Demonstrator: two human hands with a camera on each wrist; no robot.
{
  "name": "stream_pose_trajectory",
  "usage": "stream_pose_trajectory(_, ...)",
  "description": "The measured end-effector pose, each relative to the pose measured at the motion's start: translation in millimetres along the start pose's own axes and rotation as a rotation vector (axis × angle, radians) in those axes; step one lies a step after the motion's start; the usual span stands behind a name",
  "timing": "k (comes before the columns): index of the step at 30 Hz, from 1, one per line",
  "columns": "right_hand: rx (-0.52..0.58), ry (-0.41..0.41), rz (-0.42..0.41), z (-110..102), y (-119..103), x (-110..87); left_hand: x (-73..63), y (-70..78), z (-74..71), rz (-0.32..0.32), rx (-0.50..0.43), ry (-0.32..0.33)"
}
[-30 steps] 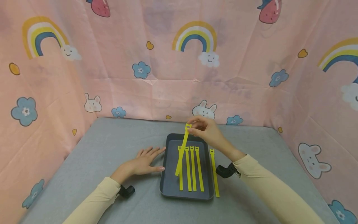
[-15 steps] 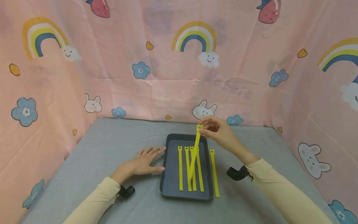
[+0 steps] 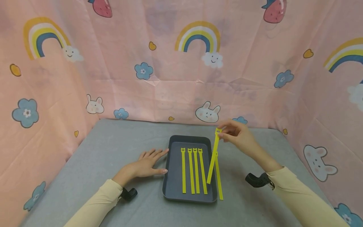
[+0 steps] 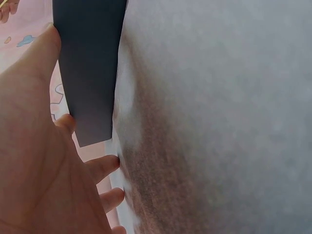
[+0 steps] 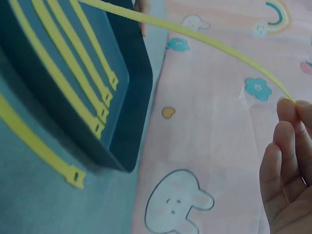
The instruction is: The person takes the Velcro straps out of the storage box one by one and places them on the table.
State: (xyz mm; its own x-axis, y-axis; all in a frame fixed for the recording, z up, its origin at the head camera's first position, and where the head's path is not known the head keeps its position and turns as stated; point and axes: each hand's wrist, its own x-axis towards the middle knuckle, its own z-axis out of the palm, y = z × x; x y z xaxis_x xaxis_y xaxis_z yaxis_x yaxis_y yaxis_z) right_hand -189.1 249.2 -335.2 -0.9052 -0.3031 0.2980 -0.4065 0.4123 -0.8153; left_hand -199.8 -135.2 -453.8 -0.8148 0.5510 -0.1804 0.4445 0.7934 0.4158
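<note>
Tray's (image 3: pixel 173 189) left side: barred by the left grip (image 3: pixel 145 164). Right side: held strap (image 3: pixel 213 157) slants across the rim below the right grip (image 3: pixel 236 135), outer strap (image 3: pixel 219 183) just beside. A hand could pass over the near rim, from the front tabletop (image 3: pixel 147 209). Upright cloth (image 3: pixel 170 97) bounds the back.

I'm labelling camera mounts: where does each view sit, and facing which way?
Head: on the head, facing forward and down at the dark grey rectangular tray; left hand, right hand and cream sleeves show.
Left wrist: on that wrist, facing the tray's outer wall and grey tabletop; palm and fingers show.
Right wrist: on that wrist, facing the tray and pink printed cloth; right fingers pinching a flat yellow slotted strap show.
Head and right wrist both show tray, cloth and strap.
</note>
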Motion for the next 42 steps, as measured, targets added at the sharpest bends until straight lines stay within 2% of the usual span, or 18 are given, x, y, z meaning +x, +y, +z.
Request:
stream_pose_trajectory(7, -0.067, 0.018, 0.055, -12.4, 6.7, -15.7, 0.0, 0.7, -0.6, 0.001, -0.002, -0.001)
stream_pose_trajectory(20, -0.041, -0.060, 0.165, -23.5, 22.0, -37.8, -0.2, 0.6, -0.3, -0.003, 0.002, -0.003)
stream_pose_trajectory(31, 0.007, -0.099, 0.254, -19.7, 46.8, -50.6, -0.4, 0.5, -1.5, -0.009, 0.003, -0.005)
stream_pose_trajectory(42, 0.028, -0.079, 0.250, -8.1, 72.0, -52.4, 0.6, 0.8, -0.4, -0.015, 0.007, -0.005)
